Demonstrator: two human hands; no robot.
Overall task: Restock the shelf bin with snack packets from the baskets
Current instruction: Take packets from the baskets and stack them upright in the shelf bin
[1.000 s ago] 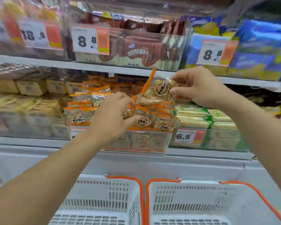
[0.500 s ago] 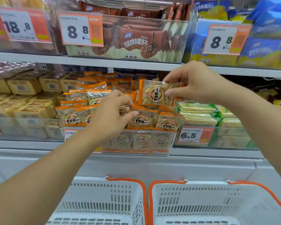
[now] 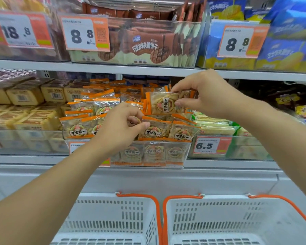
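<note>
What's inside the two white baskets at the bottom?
Nothing shows in the left basket or the right basket: only bare slotted walls. Their floors are cut off by the frame edge, so packets lying there cannot be ruled out.

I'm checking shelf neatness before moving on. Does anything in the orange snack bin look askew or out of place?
Mostly tidy. One packet, pinched by the right hand, is turned sideways above the bin, not yet seated. The left hand pinches a front-row packet. Nothing spilled or torn.

Bright, even light, perhaps from above; shadows are soft; the price tags (image 3: 24,30) at top left are blurred; wide-angle bending curves the shelf edge (image 3: 148,68); the corners look soft.
</note>
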